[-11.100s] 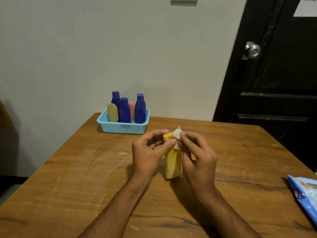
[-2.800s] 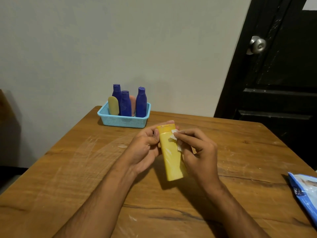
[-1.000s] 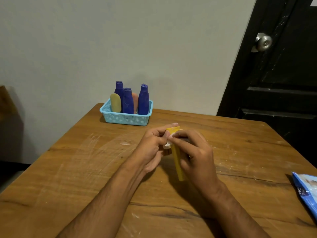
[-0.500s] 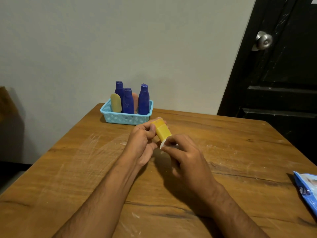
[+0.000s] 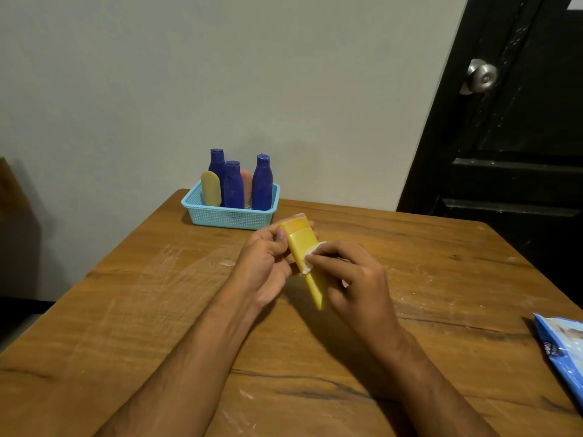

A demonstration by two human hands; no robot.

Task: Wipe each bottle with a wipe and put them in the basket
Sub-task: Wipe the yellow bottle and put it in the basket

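Compared with half a second earlier, more of the flat yellow plastic bottle (image 5: 305,260) is shown: its lower body, then hidden behind the right hand (image 5: 356,279), is now exposed down to its bottom edge, and the bottle is turned so that a broad face and a narrow side are both seen. The small white wipe (image 5: 310,258) has been kept against the bottle's mid-body, slightly lower along its length than before. Against the frame from one second earlier, the bottle is tilted, its top leaning away and to the left.

The bottle is held above the brown wooden table (image 5: 126,326), between the two hands. Its upper part is gripped by the curled fingers and thumb of the left hand (image 5: 268,266), the cap end standing out just beyond those fingertips. The wipe is pinched by the right fingers (image 5: 328,258) and pressed onto the bottle's face, with the rest of the right hand wrapped behind the body. The bottle is plain yellow, with a paler band near its top; no label can be made out.

Well beyond the fingertips, the light blue perforated plastic basket (image 5: 230,217) stands at the far table edge, with three dark blue bottles (image 5: 262,184), a pale yellow bottle (image 5: 210,188) and a peach-coloured bottle (image 5: 246,183) standing in it. Far to the right of the right hand, a blue wipe packet (image 5: 564,348) lies at the table's edge.
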